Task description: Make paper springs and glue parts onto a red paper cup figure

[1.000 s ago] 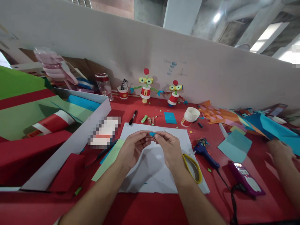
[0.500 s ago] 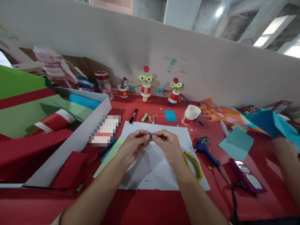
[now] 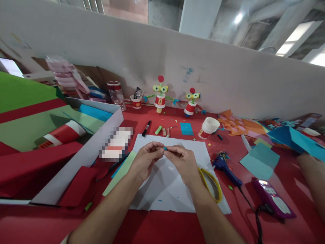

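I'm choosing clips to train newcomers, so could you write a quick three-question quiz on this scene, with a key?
1. What colour is the small piece held between the left hand and the right hand?
2. True or false: in the picture, the glue gun lies left of the white paper.
3. Where do the eyeglasses stand: (a) glass jar, (b) paper cup, (c) white box?

Key: 1. blue; 2. false, it lies to the right; 3. b.
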